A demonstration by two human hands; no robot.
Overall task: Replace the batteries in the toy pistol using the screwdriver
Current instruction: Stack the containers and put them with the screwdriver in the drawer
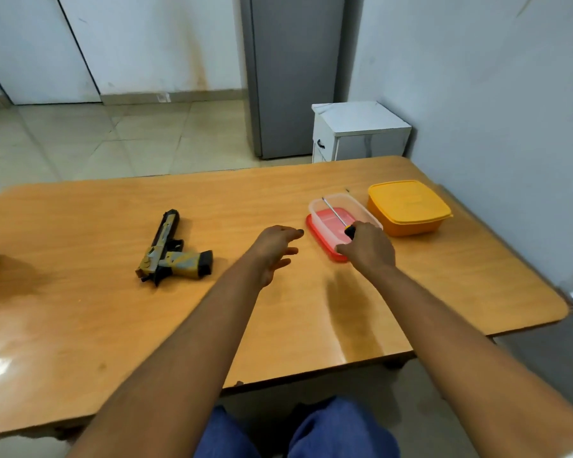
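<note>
Gripping the screwdriver [339,221] over the clear box [364,209] right of centre, the right hand [369,249] curled round its handle; the left hand [275,249] hovered loosely spread, holding nothing, the toy pistol [172,252] lying centre-left.

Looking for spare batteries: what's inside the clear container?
The clear container shows only the screwdriver, gripped by the right hand; no batteries visible. The hand hides its near corner.

Orange-brown wood-grain desk [113,325], toy pistol [171,251] in mottled yellow and grey-blue with black muzzle and magazine base, clear box [361,209] on a red lid [318,238], yellow-orange box [407,206], screwdriver [339,219] with silver shaft and black-and-yellow handle, grey fridge [295,77], white cabinet [358,130], blue trousers [328,431]
</note>
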